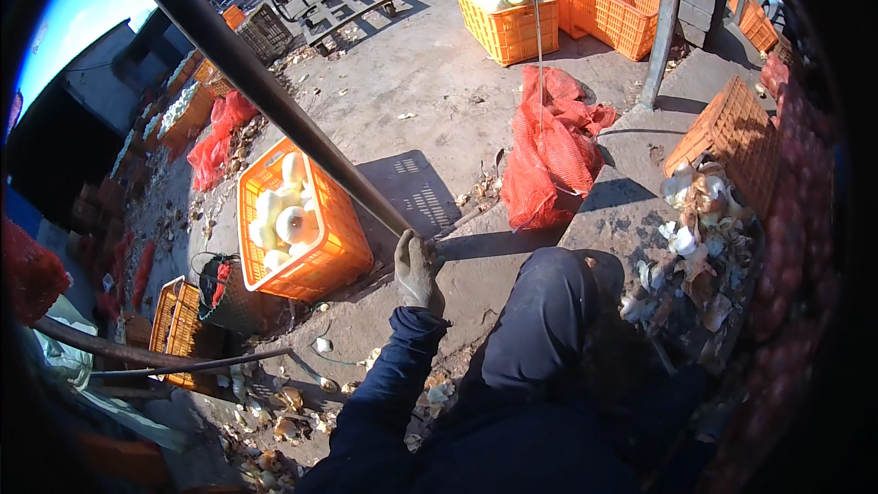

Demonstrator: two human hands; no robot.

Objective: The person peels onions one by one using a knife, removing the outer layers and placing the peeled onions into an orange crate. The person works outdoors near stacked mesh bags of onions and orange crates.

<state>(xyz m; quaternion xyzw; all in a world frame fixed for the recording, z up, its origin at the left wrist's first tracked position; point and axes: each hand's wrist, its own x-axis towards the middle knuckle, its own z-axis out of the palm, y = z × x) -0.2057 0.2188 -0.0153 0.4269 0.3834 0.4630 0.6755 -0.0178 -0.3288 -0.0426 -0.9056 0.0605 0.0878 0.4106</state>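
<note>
My left hand [419, 276], in a grey work glove below a dark blue sleeve, is closed around the lower visible part of a dark metal pole [274, 95]. The pole slants up to the upper left, and my hand hides its lower end. Just left of the hand, an orange plastic crate [336, 247] stands tilted in view with several peeled onions [291, 223] inside. My bent knee [549, 315] in dark trousers is to the right of the hand. My right hand is out of view.
Red mesh sacks [552, 151] lie ahead. At right, onion skins [699, 254] cover a slab beside a tipped orange crate [730, 137]. Another crate of peeled onions [507, 31] stands farther off. A metal post [665, 27] rises there. Dark bars [178, 363] jut in at lower left.
</note>
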